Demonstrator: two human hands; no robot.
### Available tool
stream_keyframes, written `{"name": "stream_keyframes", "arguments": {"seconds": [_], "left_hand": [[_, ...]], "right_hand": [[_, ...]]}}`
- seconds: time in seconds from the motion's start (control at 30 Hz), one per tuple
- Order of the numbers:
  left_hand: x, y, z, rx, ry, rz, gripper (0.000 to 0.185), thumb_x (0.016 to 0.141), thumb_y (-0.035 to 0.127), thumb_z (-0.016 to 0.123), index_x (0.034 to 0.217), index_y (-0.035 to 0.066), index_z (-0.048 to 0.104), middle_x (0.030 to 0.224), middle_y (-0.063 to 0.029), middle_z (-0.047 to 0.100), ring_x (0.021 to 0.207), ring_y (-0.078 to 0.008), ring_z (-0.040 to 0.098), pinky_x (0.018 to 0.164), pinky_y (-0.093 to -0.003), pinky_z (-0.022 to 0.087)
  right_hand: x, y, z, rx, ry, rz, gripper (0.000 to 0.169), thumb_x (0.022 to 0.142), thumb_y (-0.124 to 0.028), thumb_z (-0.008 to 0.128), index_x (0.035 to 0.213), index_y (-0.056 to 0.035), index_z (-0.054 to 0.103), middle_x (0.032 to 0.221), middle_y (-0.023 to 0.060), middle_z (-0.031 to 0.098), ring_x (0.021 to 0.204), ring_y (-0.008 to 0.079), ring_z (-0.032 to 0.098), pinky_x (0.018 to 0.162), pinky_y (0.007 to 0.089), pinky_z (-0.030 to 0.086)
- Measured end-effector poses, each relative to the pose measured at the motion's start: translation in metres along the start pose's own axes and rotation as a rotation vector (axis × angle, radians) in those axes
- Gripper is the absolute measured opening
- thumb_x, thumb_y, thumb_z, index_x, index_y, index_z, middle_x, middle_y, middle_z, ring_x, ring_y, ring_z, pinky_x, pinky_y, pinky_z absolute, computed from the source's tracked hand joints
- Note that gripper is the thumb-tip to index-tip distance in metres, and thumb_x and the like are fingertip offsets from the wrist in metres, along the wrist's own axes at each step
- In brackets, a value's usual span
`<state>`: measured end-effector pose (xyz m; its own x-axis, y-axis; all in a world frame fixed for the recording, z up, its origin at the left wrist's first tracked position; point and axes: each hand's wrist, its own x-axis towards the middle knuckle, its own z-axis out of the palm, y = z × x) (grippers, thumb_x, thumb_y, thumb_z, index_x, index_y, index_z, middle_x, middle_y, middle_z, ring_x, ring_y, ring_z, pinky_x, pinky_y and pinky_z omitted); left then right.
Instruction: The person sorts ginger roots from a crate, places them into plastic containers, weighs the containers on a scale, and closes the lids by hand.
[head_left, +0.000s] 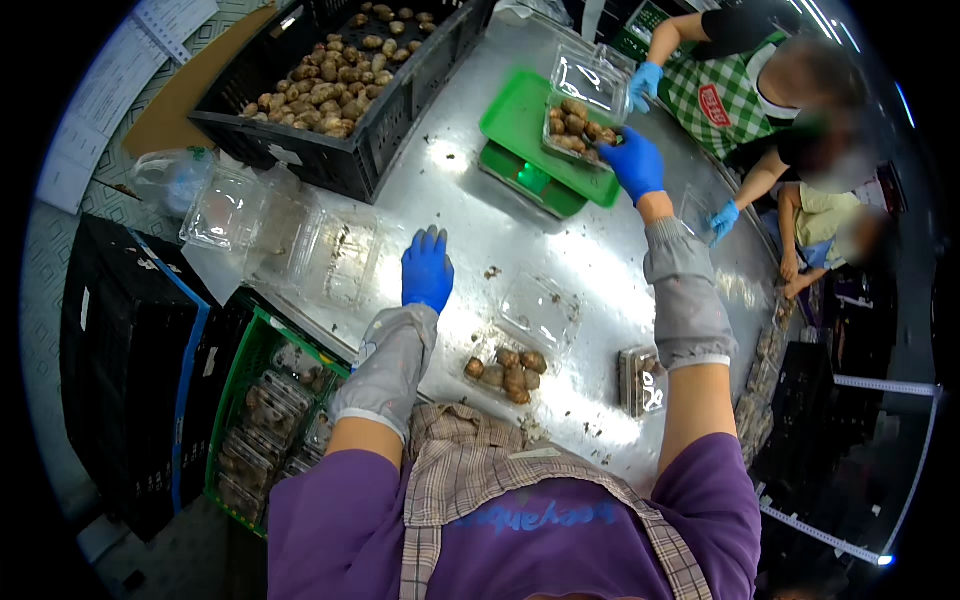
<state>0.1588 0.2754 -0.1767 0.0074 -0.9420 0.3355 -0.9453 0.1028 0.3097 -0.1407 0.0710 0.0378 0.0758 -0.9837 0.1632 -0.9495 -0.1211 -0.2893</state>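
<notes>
My right hand (634, 163), in a blue glove, reaches to the right edge of an open clear plastic clamshell box (571, 154) of brown tubers, which stands on a green weighing scale (517, 112). Whether its fingers grip the box or a tuber I cannot tell. My left hand (427, 270), also blue-gloved, lies palm down on the metal table (465, 225) with nothing visible in it. Nearer me, another open clamshell box (540, 307) holds several tubers (514, 375). A closed, filled box (640, 382) stands by my right forearm.
A black crate (285, 161) of tubers stands at the upper left. Empty clamshells (300, 240) lie left of my left hand. A green crate (247, 360) of filled boxes sits lower left, beside black crates (120, 360). A co-worker's gloved hands (645, 84) are across the table.
</notes>
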Motion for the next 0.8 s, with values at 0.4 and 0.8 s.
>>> {"name": "stream_keyframes", "arguments": {"seconds": [0.4, 0.8], "left_hand": [[0.001, 0.004, -0.008, -0.038, -0.031, 0.010, 0.050, 0.081, 0.014, 0.056, 0.130, 0.007, 0.050, 0.133, -0.0119, 0.048, 0.123, -0.0312, 0.043, 0.095, -0.0422, 0.041], [-0.004, -0.001, 0.009, -0.035, 0.061, 0.087, 0.051, 0.080, 0.015, 0.056, 0.131, 0.007, 0.050, 0.136, -0.0129, 0.046, 0.125, -0.0325, 0.042, 0.096, -0.0445, 0.039]], "right_hand": [[-0.205, 0.025, 0.048, 0.918, 0.337, 0.487, 0.031, 0.094, -0.027, 0.057, 0.072, -0.0058, 0.062, 0.060, -0.0023, 0.049, 0.052, 0.0059, 0.039, 0.049, 0.0231, 0.031], [-0.456, 0.076, 0.155, 1.175, 0.032, 0.756, 0.029, 0.090, -0.011, 0.049, 0.114, 0.0007, 0.060, 0.081, 0.0101, 0.068, 0.063, 0.0155, 0.062, 0.061, 0.0251, 0.048]]}}
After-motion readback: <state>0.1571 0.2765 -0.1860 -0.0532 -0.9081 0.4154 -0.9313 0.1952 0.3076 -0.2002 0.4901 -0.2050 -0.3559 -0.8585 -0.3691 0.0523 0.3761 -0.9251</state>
